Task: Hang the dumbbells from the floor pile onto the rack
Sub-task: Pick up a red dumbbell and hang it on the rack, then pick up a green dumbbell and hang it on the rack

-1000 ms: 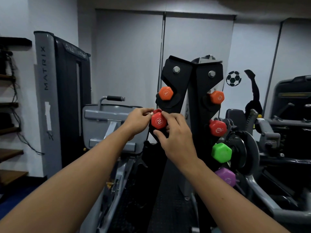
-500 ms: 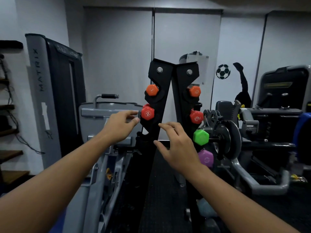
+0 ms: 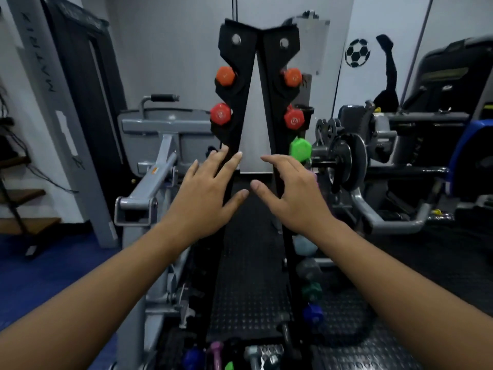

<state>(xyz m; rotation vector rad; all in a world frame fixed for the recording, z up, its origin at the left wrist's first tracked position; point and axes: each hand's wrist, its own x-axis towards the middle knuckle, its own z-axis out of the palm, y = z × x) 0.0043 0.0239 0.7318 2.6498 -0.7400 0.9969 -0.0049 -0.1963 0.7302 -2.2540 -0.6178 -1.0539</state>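
- Both hands are free — the left hand (image 3: 205, 198) and the right hand (image 3: 290, 198) hover with fingers spread and relaxed, each grip holding nothing, in front of the rack (image 3: 245, 108) at mid-height.
- The floor pile (image 3: 240, 356) lies straight down from the hands, at the rack's foot near the bottom edge; the next pick looks like a reach down and toward the body, about equally near either hand.
- The long axis of the pieces there is too blurred to tell.
- Hung on the rack's left side: two, an orange dumbbell (image 3: 225, 76) over a red dumbbell (image 3: 220, 114).
- Right side — orange, red and a green dumbbell (image 3: 300, 149) are clear; darker ones below are hard to count.
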